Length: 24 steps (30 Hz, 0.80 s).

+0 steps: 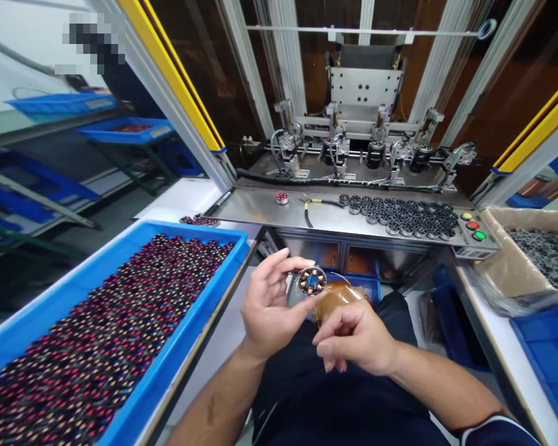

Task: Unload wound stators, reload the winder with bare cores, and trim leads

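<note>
A: Starting point?
B: At wound ring (312,282), copper coils about a blue-showing centre. Aloft at mid-scene, well short of far tabletop (251,204).

A: Held how?
B: Pinched in left grip (272,306): thumb on near rim, forefinger on far rim, closed down to the ring's width. Remaining fingers loosely curled.

A: And right grip (358,337)?
B: Just right and nearer, apart from wound ring. Fingers bent inward, thumb close to them. Cannot tell whether closed on anything.

A: Anything trailing?
B: Thin wire (338,275), arching rightward off wound ring. Amber wrapping (337,298) lower down, behind right grip.

A: Left side?
B: Large blue tray (74,298), heaped with red-and-copper wound parts (121,328). A few more loose parts (198,220) just past its far end.

A: Across on the tabletop, left to right?
B: Red-topped ring (282,198), alone. Pliers (324,201), yellow-and-black handles spread. Then dark rings (413,217), packed close. Yellow, red and green buttons (473,226) at right end.

A: Farther out?
B: To the right, cardboard box (497,248) with grey parts (544,254). Far beyond the tabletop, row of metal fixtures (339,148); at far left, another blue tray (134,130).
</note>
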### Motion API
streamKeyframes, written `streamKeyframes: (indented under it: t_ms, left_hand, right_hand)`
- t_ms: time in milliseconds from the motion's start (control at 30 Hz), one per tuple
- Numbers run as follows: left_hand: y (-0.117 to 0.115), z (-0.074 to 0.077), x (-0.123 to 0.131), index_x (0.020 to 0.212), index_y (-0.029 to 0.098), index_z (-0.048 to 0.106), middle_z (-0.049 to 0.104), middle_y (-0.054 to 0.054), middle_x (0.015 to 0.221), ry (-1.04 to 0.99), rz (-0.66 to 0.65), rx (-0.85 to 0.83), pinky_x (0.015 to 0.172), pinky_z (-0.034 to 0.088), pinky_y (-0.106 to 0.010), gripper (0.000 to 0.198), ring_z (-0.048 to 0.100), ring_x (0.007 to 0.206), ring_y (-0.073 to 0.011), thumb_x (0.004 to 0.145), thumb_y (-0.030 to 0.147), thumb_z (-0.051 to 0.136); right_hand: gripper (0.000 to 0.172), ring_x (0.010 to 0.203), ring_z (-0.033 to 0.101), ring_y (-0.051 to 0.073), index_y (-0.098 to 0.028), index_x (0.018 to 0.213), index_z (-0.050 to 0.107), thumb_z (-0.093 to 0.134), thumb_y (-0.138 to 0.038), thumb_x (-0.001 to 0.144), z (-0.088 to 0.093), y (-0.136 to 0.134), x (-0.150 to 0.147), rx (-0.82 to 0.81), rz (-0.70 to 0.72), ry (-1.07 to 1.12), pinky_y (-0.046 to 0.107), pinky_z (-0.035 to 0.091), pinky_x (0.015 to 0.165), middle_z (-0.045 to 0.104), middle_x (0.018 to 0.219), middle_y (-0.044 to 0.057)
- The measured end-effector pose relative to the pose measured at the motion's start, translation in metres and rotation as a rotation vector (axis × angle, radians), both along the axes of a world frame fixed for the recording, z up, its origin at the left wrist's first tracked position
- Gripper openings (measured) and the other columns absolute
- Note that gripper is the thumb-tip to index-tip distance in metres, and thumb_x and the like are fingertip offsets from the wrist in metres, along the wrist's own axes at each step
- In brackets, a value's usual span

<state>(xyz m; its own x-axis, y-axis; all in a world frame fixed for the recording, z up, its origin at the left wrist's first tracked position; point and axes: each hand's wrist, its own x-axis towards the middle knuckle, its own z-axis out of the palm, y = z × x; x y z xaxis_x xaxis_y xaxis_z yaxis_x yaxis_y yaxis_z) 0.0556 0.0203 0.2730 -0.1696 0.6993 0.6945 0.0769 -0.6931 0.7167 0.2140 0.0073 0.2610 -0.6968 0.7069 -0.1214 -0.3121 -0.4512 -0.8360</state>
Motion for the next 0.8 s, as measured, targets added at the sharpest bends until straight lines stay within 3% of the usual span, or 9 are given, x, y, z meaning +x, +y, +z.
streamKeyframes:
  t_ms: [100,200,300,433,567,800]
  left_hand:
    - [-0.003,0.002,-0.003,0.14,0.03,0.051,0.076,-0.002,0.111,-0.083,-0.112,-0.094,0.088,0.061,-0.025,0.084,0.073,0.102,-0.0156,0.068,-0.002,0.082]
    - [-0.01,0.002,-0.005,0.141,0.034,0.049,0.076,-0.003,0.116,-0.111,-0.224,-0.172,0.088,0.06,-0.022,0.08,0.074,0.101,-0.0143,0.075,-0.001,0.077]
    - [-0.019,0.0,-0.002,0.142,0.036,0.049,0.075,-0.005,0.121,-0.105,-0.312,-0.251,0.088,0.059,-0.02,0.075,0.074,0.102,-0.0134,0.082,-0.002,0.071]
    - [-0.023,-0.002,0.006,0.141,0.037,0.051,0.073,-0.004,0.123,-0.133,-0.362,-0.278,0.089,0.058,-0.019,0.073,0.073,0.1,-0.0109,0.082,-0.001,0.07]
    - [-0.019,-0.002,0.007,0.137,0.036,0.055,0.073,-0.001,0.112,-0.207,-0.393,-0.271,0.081,0.059,-0.017,0.076,0.073,0.092,-0.01,0.074,-0.001,0.079]
    - [-0.021,-0.001,-0.007,0.138,0.033,0.052,0.076,-0.004,0.115,-0.206,-0.408,-0.301,0.083,0.059,-0.018,0.072,0.074,0.095,-0.011,0.078,0.003,0.078]
  right_hand:
    - [0.032,0.044,0.062,0.009,-0.012,0.08,0.074,0.091,-0.035,0.065,-0.002,0.007,0.01,0.05,0.05,-0.017,0.017,0.049,0.043,0.071,0.059,0.001]
    - [0.034,0.049,0.065,0.01,-0.013,0.084,0.075,0.088,-0.04,0.069,-0.001,0.018,0.021,0.108,-0.077,-0.002,0.019,0.051,0.049,0.074,0.065,0.003]
    - [0.034,0.047,0.062,0.009,-0.013,0.079,0.072,0.081,-0.046,0.078,0.006,0.024,0.025,0.146,-0.182,0.014,0.019,0.049,0.048,0.071,0.062,0.002]
    - [0.032,0.043,0.054,0.006,-0.014,0.071,0.066,0.079,-0.041,0.081,0.013,0.021,0.02,0.162,-0.194,-0.028,0.017,0.044,0.045,0.065,0.057,-0.002]
    - [0.037,0.043,0.051,0.006,-0.015,0.071,0.062,0.078,-0.047,0.08,0.01,0.016,0.017,0.22,-0.166,-0.085,0.018,0.041,0.044,0.062,0.056,-0.003]
    - [0.033,0.048,0.053,0.007,-0.014,0.068,0.063,0.074,-0.04,0.085,-0.001,0.018,0.042,0.515,-0.01,-0.215,0.019,0.042,0.047,0.059,0.058,-0.001]
